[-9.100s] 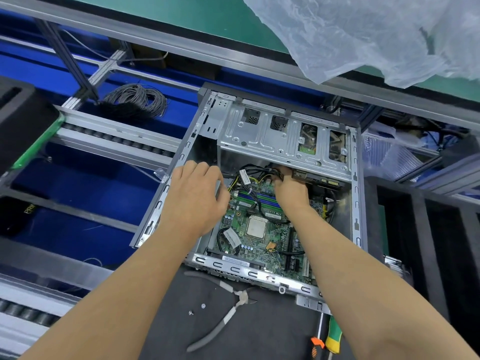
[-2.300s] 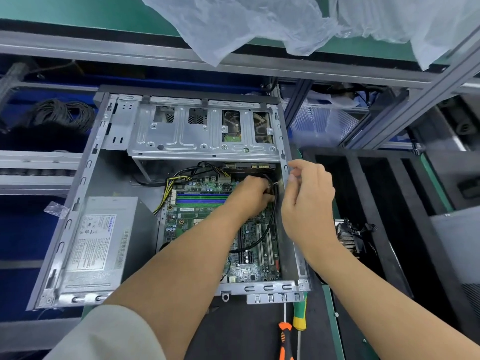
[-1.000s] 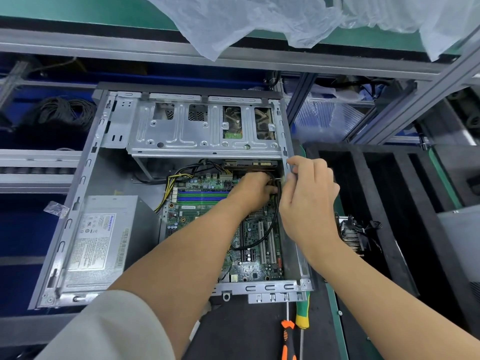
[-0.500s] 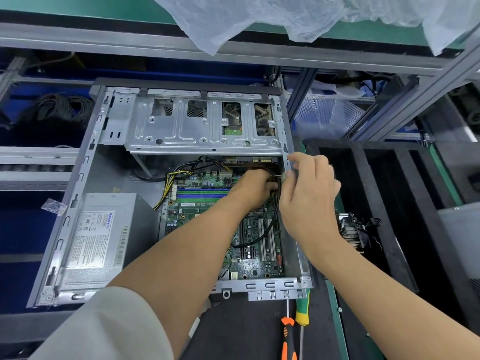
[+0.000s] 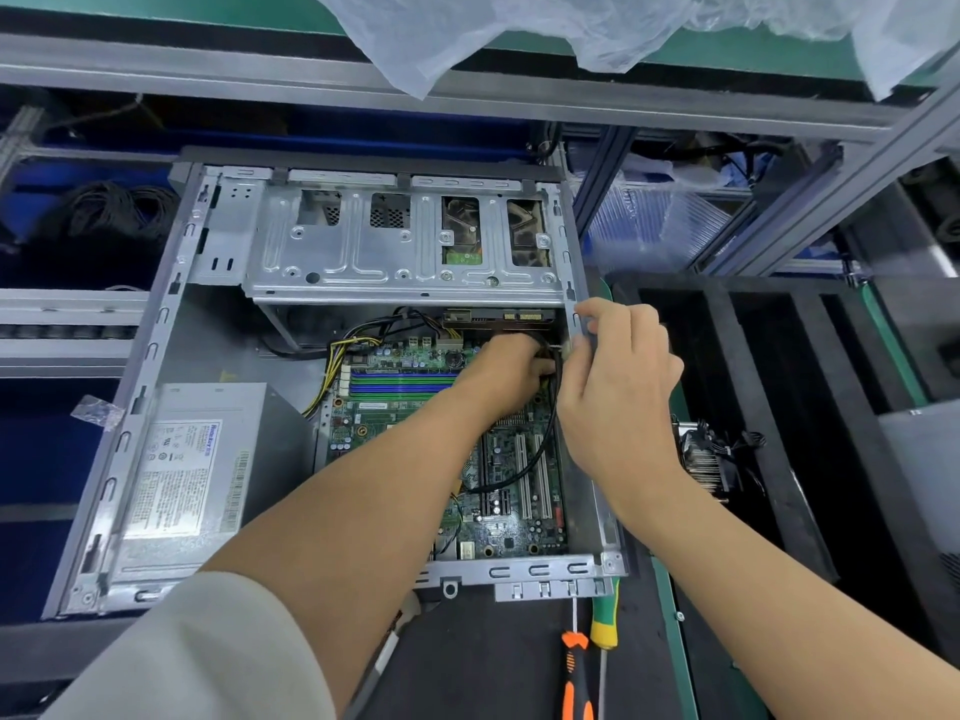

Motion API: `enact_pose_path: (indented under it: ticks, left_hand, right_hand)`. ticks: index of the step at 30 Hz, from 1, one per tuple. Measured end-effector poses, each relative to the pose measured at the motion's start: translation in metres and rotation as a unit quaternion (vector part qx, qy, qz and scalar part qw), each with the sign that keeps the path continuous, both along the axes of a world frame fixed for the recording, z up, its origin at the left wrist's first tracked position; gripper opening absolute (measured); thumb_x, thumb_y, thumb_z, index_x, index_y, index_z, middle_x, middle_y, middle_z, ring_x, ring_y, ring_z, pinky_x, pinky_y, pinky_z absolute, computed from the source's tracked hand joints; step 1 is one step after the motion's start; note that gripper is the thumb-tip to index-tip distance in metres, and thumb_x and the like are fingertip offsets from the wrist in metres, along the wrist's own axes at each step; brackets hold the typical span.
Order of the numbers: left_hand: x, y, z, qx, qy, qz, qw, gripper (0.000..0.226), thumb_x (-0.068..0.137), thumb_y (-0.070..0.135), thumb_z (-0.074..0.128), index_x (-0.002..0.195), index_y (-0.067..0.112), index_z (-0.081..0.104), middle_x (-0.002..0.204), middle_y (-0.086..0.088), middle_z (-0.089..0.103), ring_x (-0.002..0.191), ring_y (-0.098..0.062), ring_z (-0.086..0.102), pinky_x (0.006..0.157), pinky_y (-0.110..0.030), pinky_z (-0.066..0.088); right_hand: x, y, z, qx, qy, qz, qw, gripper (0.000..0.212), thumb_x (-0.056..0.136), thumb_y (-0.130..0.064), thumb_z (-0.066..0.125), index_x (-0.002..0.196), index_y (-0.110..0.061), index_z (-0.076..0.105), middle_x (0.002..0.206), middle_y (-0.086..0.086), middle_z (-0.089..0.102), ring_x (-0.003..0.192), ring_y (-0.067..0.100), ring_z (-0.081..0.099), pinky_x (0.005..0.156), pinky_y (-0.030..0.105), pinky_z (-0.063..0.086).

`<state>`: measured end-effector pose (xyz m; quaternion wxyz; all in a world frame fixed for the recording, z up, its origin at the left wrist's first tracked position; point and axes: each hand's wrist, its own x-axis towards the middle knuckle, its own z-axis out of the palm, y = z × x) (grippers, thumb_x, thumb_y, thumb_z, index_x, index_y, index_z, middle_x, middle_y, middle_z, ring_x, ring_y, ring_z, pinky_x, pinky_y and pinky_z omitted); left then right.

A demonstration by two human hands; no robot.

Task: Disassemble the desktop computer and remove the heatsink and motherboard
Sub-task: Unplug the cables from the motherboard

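The open desktop case [image 5: 156, 356] lies flat with the green motherboard [image 5: 395, 407] still inside. My left hand [image 5: 511, 374] reaches in under the drive cage [image 5: 405, 252], its fingers curled round a black cable [image 5: 540, 449] at the board's far right corner. My right hand [image 5: 618, 387] sits at the case's right wall and pinches a small white connector [image 5: 566, 348] close to my left fingers. A finned heatsink [image 5: 706, 459] with its black wires lies outside the case, in the black tray [image 5: 779, 407] on the right.
A grey power supply [image 5: 192, 475] fills the case's near left. A green-yellow screwdriver [image 5: 602, 621] and an orange-handled tool [image 5: 574, 667] lie on the dark mat in front. A cable coil [image 5: 111, 210] sits far left. Plastic sheeting [image 5: 519, 33] hangs overhead.
Nine seconds ago my left hand rested on the case wall; now it works inside. Over the last second both hands have stayed at the same corner, the right edging slightly towards the left.
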<state>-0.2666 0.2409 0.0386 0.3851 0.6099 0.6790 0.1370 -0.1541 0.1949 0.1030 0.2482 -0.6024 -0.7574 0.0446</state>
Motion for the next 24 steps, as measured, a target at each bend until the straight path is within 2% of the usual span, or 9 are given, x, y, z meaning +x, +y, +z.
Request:
enact_pose_path:
  ticks: [4, 9, 11, 13, 16, 20, 24]
  left_hand:
    - [-0.001, -0.002, 0.002, 0.004, 0.011, -0.033, 0.999, 0.025, 0.097, 0.017, 0.050, 0.073, 0.017, 0.043, 0.079, -0.009, 0.050, 0.073, -0.028, 0.047, 0.062, -0.031, 0.036]
    - [0.001, 0.002, -0.003, 0.007, -0.001, 0.008, 1.000, 0.038, 0.097, 0.016, 0.050, 0.061, 0.023, 0.041, 0.063, 0.003, 0.044, 0.069, -0.025, 0.045, 0.057, -0.030, 0.034]
    - [0.002, 0.003, -0.002, 0.001, -0.009, 0.015, 1.000, 0.039, 0.097, 0.018, 0.051, 0.059, 0.023, 0.042, 0.064, 0.000, 0.047, 0.068, -0.026, 0.045, 0.059, -0.030, 0.034]
    - [0.001, 0.000, -0.002, 0.006, -0.004, -0.001, 1.000, 0.038, 0.096, 0.019, 0.051, 0.060, 0.024, 0.040, 0.068, -0.004, 0.047, 0.066, -0.027, 0.044, 0.054, -0.031, 0.031]
    - [-0.001, -0.006, -0.001, 0.046, -0.015, -0.029, 0.998, 0.037, 0.095, 0.018, 0.050, 0.061, 0.022, 0.036, 0.064, 0.000, 0.043, 0.062, -0.026, 0.043, 0.047, -0.029, 0.026]
    - [-0.002, -0.007, 0.002, 0.051, -0.010, -0.021, 0.998, 0.025, 0.094, 0.020, 0.053, 0.071, 0.022, 0.044, 0.080, -0.008, 0.054, 0.070, -0.027, 0.048, 0.060, -0.030, 0.036]
    - [-0.012, -0.008, 0.001, -0.001, -0.025, -0.039, 0.999, 0.018, 0.088, 0.022, 0.060, 0.073, 0.016, 0.052, 0.081, -0.008, 0.061, 0.072, -0.023, 0.052, 0.062, -0.027, 0.039]
  right_hand:
    - [0.000, 0.002, -0.001, -0.005, 0.001, -0.003, 1.000, 0.026, 0.093, -0.015, 0.049, 0.119, -0.018, 0.053, 0.107, 0.004, 0.048, 0.093, 0.022, 0.045, 0.076, 0.039, 0.035]
    - [0.000, 0.000, -0.001, -0.005, -0.005, -0.001, 1.000, 0.027, 0.093, -0.015, 0.049, 0.120, -0.017, 0.053, 0.108, 0.004, 0.048, 0.094, 0.022, 0.046, 0.077, 0.041, 0.037]
    - [0.000, 0.000, -0.001, -0.003, -0.010, -0.001, 1.000, 0.028, 0.093, -0.015, 0.049, 0.120, -0.017, 0.052, 0.108, 0.004, 0.048, 0.094, 0.022, 0.046, 0.077, 0.041, 0.037]
    - [0.000, 0.001, -0.001, 0.000, -0.011, 0.002, 1.000, 0.028, 0.093, -0.016, 0.050, 0.120, -0.017, 0.052, 0.108, 0.004, 0.048, 0.094, 0.022, 0.046, 0.077, 0.041, 0.037]
    - [0.000, 0.002, -0.001, 0.006, -0.007, 0.001, 1.000, 0.028, 0.092, -0.016, 0.051, 0.120, -0.017, 0.052, 0.107, 0.005, 0.047, 0.094, 0.022, 0.045, 0.076, 0.039, 0.036]
    - [0.000, 0.002, -0.002, 0.005, -0.008, 0.004, 1.000, 0.029, 0.092, -0.017, 0.052, 0.120, -0.017, 0.053, 0.108, 0.005, 0.048, 0.095, 0.023, 0.045, 0.076, 0.038, 0.034]
    - [0.001, 0.002, -0.002, 0.009, -0.007, 0.006, 1.000, 0.028, 0.091, -0.018, 0.053, 0.119, -0.017, 0.052, 0.107, 0.005, 0.048, 0.094, 0.023, 0.047, 0.077, 0.040, 0.037]
